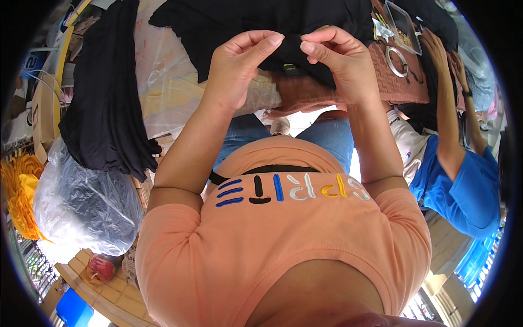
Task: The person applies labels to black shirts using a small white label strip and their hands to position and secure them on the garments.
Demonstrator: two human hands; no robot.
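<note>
While the left hand and right hand pinch above it, black cloth lies by the counter's near edge.
Fingertips drawn together, any contents indiscernible; a careless tug could drag it off.

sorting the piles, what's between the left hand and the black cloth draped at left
Part of the central black fabric, then clear plastic sheeting, as the head view shows.

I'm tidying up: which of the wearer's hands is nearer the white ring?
Right. The right hand is left of the white ring; the left hand is farther left.
</note>
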